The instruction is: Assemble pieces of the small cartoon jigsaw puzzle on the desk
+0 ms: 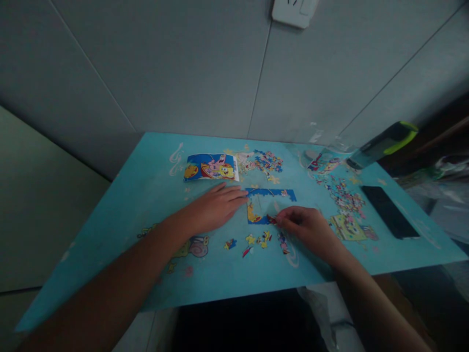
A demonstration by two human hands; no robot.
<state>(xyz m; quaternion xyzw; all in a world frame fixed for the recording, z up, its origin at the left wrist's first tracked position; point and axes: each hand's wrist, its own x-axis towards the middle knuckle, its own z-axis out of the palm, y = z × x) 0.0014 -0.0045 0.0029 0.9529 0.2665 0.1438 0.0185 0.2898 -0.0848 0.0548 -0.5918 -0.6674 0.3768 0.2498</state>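
Observation:
A partly built jigsaw section [269, 204], mostly blue, lies in the middle of the turquoise table [146, 161]. My left hand [214, 208] rests flat beside its left edge, fingers stretched out and touching the section's rim. My right hand [308, 227] is pinched on a small jigsaw piece [271, 220] at the section's lower right corner. A few loose pieces [258, 240] lie just below the section, between my two hands. The cartoon reference picture [210, 167] lies behind my left hand.
A heap of loose pieces [266, 161] sits at the back centre, another scatter [344, 193] to the right. A black phone [389, 211] lies near the right edge, with a dark green-capped bottle [384, 143] behind it. A grey wall stands behind the table.

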